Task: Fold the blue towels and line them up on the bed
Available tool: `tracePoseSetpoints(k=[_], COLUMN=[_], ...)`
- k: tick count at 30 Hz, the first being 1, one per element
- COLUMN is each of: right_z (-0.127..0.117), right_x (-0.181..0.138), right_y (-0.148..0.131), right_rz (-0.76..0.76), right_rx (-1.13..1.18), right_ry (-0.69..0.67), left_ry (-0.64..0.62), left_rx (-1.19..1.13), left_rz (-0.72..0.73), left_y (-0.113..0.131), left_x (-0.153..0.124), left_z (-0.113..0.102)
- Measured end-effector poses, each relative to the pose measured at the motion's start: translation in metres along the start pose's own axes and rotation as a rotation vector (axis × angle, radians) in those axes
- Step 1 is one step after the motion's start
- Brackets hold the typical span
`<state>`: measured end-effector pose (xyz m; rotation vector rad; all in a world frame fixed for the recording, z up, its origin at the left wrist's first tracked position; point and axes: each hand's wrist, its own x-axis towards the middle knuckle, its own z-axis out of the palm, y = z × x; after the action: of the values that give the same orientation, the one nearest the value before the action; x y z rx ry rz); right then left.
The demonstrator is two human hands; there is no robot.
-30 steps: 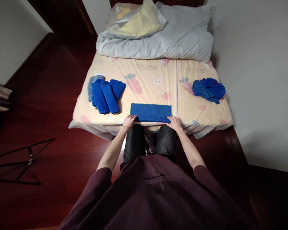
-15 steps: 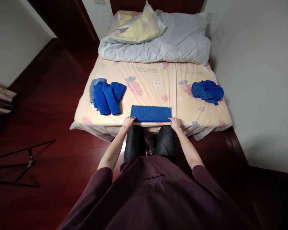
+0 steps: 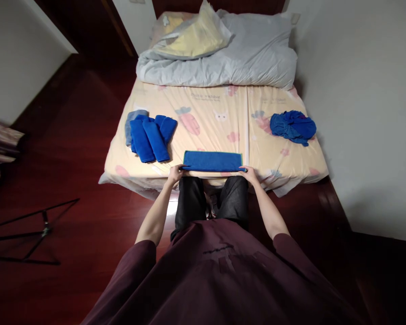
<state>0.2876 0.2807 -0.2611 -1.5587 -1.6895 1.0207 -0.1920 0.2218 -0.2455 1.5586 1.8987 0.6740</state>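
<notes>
A blue towel (image 3: 212,160) with a thin green edge lies flat near the front edge of the bed, folded into a long strip. Its near left corner is pinched in my left hand (image 3: 175,173). At the near right corner, my right hand (image 3: 248,173) grips the towel between thumb and fingers. The near edge is slightly raised between both hands. Left of it rests a pile of rolled or folded blue towels (image 3: 152,137), with a greyer blue one (image 3: 130,131) beneath. A crumpled heap of blue cloths (image 3: 292,127) sits at the right.
The bed (image 3: 209,108) has a carrot-print sheet under clear plastic. A grey quilt (image 3: 257,49) and a yellow pillow (image 3: 198,40) are at its head. Black tripod legs (image 3: 37,234) stand on the floor at left, near a curtain (image 3: 2,146). A wall (image 3: 365,113) borders the right side.
My hands have moved slightly outward to the towel's near corners. The near edge of the towel is now lifted and curled a little. The piles have not moved.
</notes>
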Motion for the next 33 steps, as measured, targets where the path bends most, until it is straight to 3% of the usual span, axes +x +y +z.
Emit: tracePoseSetpoints(k=[7, 13, 33], right_z=[0.005, 0.003, 0.004], right_x=[-0.002, -0.004, 0.001], right_y=[0.002, 0.011, 0.001], right_rz=[0.122, 0.1, 0.107], right_rx=[0.191, 0.183, 0.072], right_ry=[0.087, 0.085, 0.109], left_ry=[0.074, 0.148, 0.184], left_rx=[-0.169, -0.199, -0.199], left_rz=[-0.095, -0.12, -0.219], left_y=[-0.001, -0.004, -0.021], left_x=[-0.003, -0.001, -0.001], left_z=[0.01, 0.01, 0.015])
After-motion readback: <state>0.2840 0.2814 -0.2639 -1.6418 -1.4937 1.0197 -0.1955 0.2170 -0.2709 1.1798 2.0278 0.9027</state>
